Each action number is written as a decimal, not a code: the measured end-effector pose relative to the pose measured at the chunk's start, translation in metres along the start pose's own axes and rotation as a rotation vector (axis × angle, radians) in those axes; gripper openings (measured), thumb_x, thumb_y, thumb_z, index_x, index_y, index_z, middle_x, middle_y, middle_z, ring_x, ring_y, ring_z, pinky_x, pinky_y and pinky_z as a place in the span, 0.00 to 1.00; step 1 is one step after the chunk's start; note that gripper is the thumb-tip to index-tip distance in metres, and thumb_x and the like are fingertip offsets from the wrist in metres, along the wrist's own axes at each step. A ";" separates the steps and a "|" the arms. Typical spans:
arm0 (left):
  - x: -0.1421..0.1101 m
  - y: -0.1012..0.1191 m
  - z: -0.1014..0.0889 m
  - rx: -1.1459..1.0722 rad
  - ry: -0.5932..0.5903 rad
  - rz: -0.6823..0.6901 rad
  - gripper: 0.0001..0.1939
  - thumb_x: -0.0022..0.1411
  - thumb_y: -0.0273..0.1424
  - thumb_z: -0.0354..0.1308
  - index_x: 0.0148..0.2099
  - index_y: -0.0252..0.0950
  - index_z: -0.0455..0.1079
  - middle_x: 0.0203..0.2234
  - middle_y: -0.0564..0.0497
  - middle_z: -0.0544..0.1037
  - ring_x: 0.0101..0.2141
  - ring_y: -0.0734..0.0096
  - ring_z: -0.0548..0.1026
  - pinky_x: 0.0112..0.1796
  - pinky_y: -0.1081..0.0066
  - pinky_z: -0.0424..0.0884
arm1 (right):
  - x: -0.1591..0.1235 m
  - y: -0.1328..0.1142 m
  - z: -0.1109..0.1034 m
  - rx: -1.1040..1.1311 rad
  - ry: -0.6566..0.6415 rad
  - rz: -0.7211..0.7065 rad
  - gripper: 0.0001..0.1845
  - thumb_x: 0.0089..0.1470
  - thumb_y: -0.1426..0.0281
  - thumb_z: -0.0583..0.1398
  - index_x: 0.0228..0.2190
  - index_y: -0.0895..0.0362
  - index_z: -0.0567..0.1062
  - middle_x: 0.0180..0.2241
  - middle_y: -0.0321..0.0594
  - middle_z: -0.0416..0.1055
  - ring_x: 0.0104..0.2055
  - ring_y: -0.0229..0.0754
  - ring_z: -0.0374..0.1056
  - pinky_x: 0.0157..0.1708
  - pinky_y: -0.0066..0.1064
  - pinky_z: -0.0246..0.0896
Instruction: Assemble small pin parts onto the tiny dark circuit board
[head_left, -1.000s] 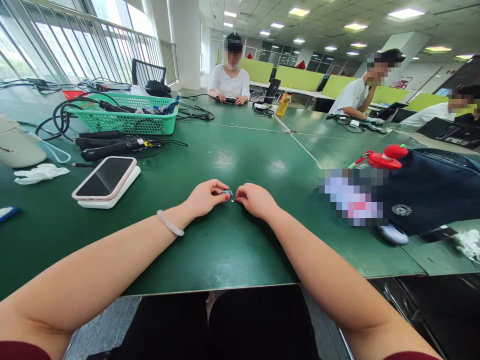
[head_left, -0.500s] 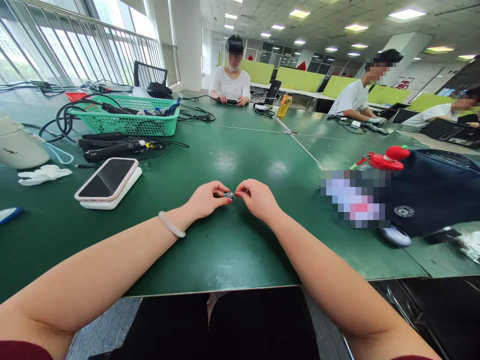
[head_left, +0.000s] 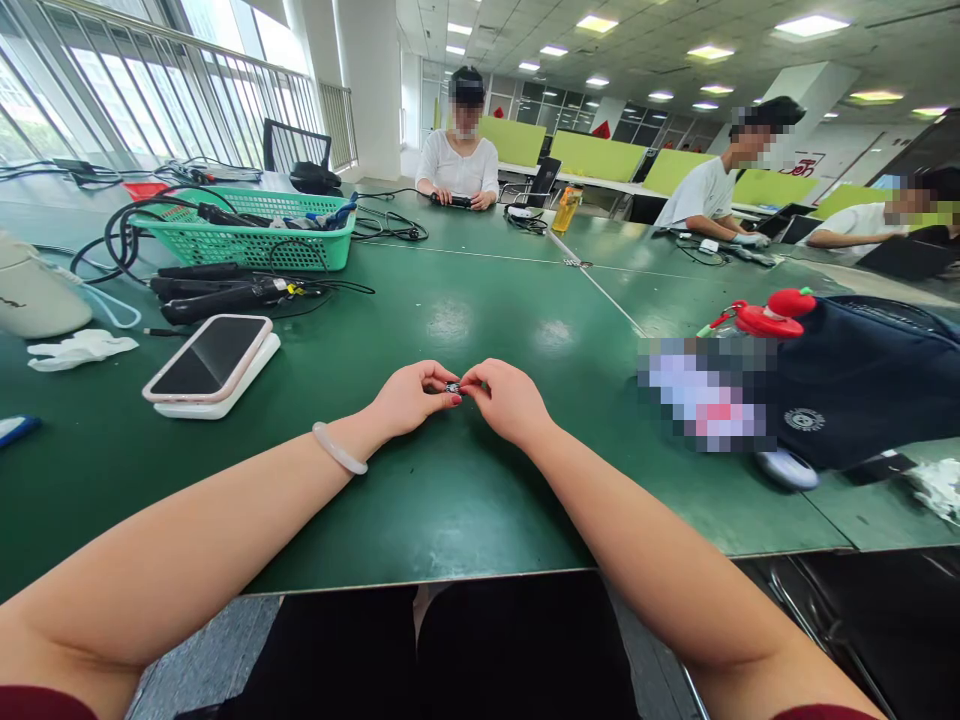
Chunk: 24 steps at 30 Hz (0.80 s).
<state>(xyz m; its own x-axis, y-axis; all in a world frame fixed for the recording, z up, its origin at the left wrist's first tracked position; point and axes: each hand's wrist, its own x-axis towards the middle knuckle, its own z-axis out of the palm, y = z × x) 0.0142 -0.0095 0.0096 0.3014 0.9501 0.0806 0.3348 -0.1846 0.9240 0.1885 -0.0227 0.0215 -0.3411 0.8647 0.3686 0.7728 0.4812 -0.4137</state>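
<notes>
My left hand (head_left: pixel 412 400) pinches a small dark piece with pale markings (head_left: pixel 452 388), much like a tiny circuit board, between thumb and fingers. A pale bracelet (head_left: pixel 339 450) circles the left wrist. From the other side my right hand (head_left: pixel 508 400) meets it, thumb and forefinger pressed together at the piece's right end. Whether the right fingertips grip the piece itself or something smaller is too small to tell. Both hands are just over the green table (head_left: pixel 442 510), near its front edge.
A phone (head_left: pixel 210 358) lies on a white box to the left, before black handles (head_left: pixel 225 295) and a green basket (head_left: pixel 247 240) of cables. At right are a dark bag (head_left: pixel 870 390), a mouse (head_left: pixel 786 468) and a red ornament (head_left: pixel 772 318). Several people sit around the table.
My right hand has moved slightly left, bringing its fingertips against the small dark piece. My left hand keeps its pinch. The whole view has shifted a little.
</notes>
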 end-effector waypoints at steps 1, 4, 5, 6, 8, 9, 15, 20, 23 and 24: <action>0.000 0.000 0.000 -0.010 0.014 0.001 0.16 0.45 0.34 0.65 0.37 0.34 0.70 0.28 0.50 0.76 0.32 0.68 0.74 0.37 0.66 0.68 | 0.000 0.000 0.000 0.003 0.006 0.000 0.07 0.55 0.70 0.56 0.31 0.55 0.75 0.32 0.36 0.70 0.34 0.36 0.64 0.34 0.27 0.56; 0.000 0.002 0.000 -0.041 0.049 -0.001 0.16 0.46 0.34 0.64 0.38 0.34 0.69 0.29 0.49 0.77 0.33 0.68 0.74 0.38 0.65 0.68 | 0.000 0.001 0.000 0.009 0.015 0.010 0.09 0.55 0.70 0.56 0.38 0.54 0.74 0.31 0.36 0.70 0.33 0.35 0.63 0.34 0.27 0.56; 0.000 0.002 0.000 -0.053 0.052 -0.001 0.17 0.46 0.34 0.64 0.39 0.34 0.69 0.30 0.49 0.77 0.33 0.68 0.74 0.39 0.65 0.69 | 0.000 0.002 0.000 0.010 0.012 0.012 0.10 0.55 0.69 0.56 0.40 0.54 0.74 0.31 0.36 0.69 0.32 0.35 0.63 0.34 0.27 0.56; 0.000 0.002 0.000 -0.065 0.054 0.000 0.17 0.46 0.34 0.64 0.39 0.34 0.70 0.30 0.48 0.77 0.33 0.67 0.74 0.39 0.65 0.69 | 0.000 0.002 0.000 0.013 0.004 0.015 0.11 0.55 0.69 0.57 0.41 0.54 0.74 0.30 0.35 0.69 0.32 0.35 0.63 0.34 0.27 0.56; 0.000 0.001 0.000 -0.083 0.050 -0.001 0.17 0.46 0.34 0.65 0.39 0.33 0.70 0.31 0.48 0.78 0.34 0.67 0.75 0.40 0.64 0.69 | 0.001 0.003 0.001 0.018 -0.009 0.020 0.11 0.54 0.69 0.58 0.41 0.54 0.74 0.30 0.35 0.69 0.31 0.35 0.62 0.33 0.27 0.55; 0.001 0.001 0.000 -0.091 0.043 -0.001 0.17 0.46 0.34 0.65 0.40 0.33 0.70 0.31 0.48 0.78 0.34 0.66 0.75 0.40 0.63 0.69 | 0.001 0.003 0.002 0.018 -0.012 0.024 0.11 0.54 0.68 0.58 0.40 0.54 0.74 0.30 0.35 0.69 0.31 0.34 0.62 0.33 0.27 0.55; -0.001 0.003 0.000 -0.223 0.006 -0.058 0.21 0.48 0.37 0.64 0.44 0.32 0.71 0.35 0.45 0.78 0.36 0.65 0.75 0.40 0.62 0.69 | -0.001 0.000 0.002 -0.019 0.005 0.027 0.09 0.54 0.64 0.58 0.34 0.55 0.75 0.29 0.36 0.69 0.31 0.34 0.63 0.31 0.26 0.54; -0.007 0.009 0.002 -0.465 -0.065 -0.123 0.22 0.49 0.35 0.64 0.46 0.31 0.71 0.38 0.44 0.78 0.38 0.68 0.74 0.44 0.63 0.69 | -0.003 -0.007 0.003 -0.092 0.029 -0.036 0.10 0.53 0.62 0.59 0.31 0.55 0.73 0.31 0.36 0.70 0.32 0.35 0.64 0.32 0.26 0.54; -0.009 0.010 0.004 -0.477 -0.109 -0.128 0.19 0.51 0.33 0.62 0.46 0.30 0.70 0.36 0.45 0.78 0.35 0.70 0.75 0.45 0.63 0.68 | -0.003 -0.009 0.009 -0.159 0.011 -0.084 0.11 0.54 0.60 0.58 0.30 0.56 0.73 0.31 0.37 0.69 0.33 0.36 0.64 0.32 0.26 0.54; -0.009 0.009 0.003 -0.452 -0.119 -0.124 0.19 0.52 0.32 0.60 0.46 0.30 0.70 0.35 0.45 0.78 0.34 0.70 0.75 0.44 0.63 0.69 | -0.003 -0.009 0.011 -0.171 0.008 -0.101 0.12 0.54 0.60 0.57 0.30 0.56 0.73 0.31 0.37 0.69 0.33 0.36 0.64 0.32 0.27 0.53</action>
<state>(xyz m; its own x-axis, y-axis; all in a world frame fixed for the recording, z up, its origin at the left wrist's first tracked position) 0.0173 -0.0205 0.0162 0.3926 0.9177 -0.0599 -0.0385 0.0814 0.9959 0.1765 -0.0281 0.0150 -0.4177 0.8117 0.4082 0.8149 0.5334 -0.2269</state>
